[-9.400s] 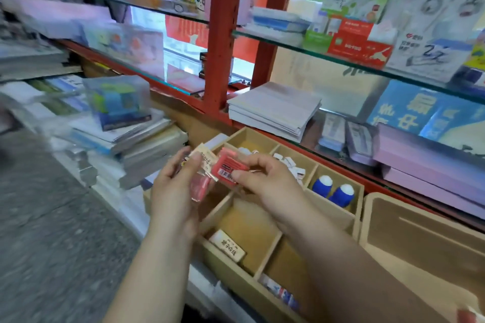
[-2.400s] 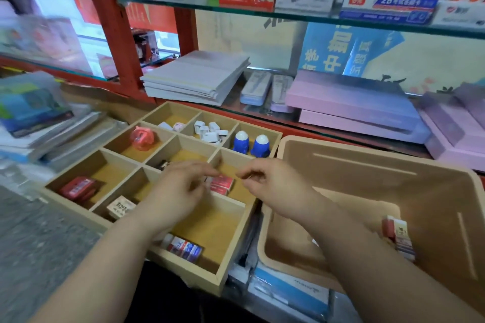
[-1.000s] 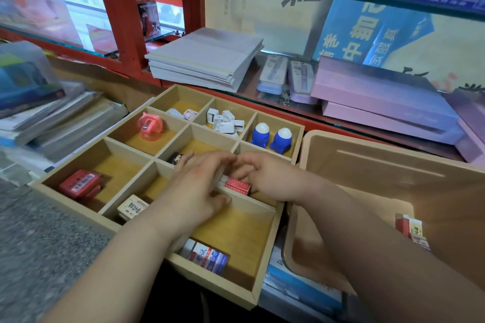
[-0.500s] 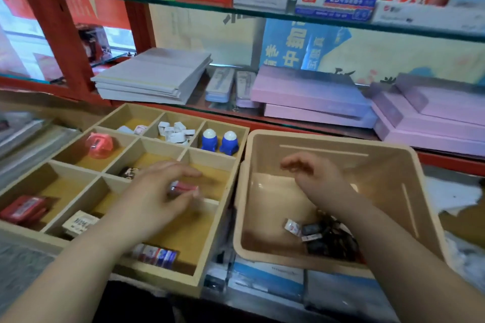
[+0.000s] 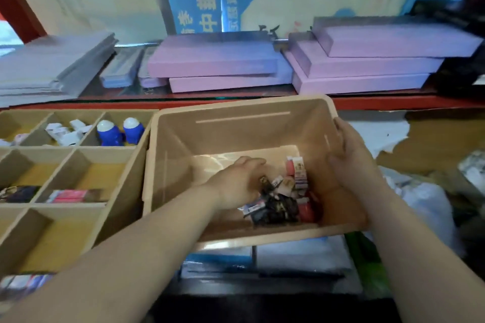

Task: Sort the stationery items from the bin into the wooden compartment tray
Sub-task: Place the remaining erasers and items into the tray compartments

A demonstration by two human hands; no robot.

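Observation:
The beige plastic bin [image 5: 223, 131] stands to the right of the wooden compartment tray [image 5: 137, 165]. A pile of small stationery packets [image 5: 283, 199], red, black and white, lies in the bin's near right corner. My left hand [image 5: 236, 181] reaches into the bin with its fingers curled down onto the pile; what they hold is hidden. My right hand [image 5: 349, 162] grips the bin's right wall, thumb inside. In the tray lie a red packet [image 5: 70, 195], a dark packet [image 5: 18, 193], two blue-and-white pieces [image 5: 118, 131] and small white pieces [image 5: 65, 131].
Pink boxes [image 5: 217, 60] and a grey stack of notebooks [image 5: 52, 65] lie on the glass shelf behind the red ledge. A plastic bag [image 5: 425, 199] and torn paper sit right of the bin. Flat packs lie under the bin.
My left hand left the red packet in the tray and moved right into the bin. My right hand came out of the bin and took hold of its right wall.

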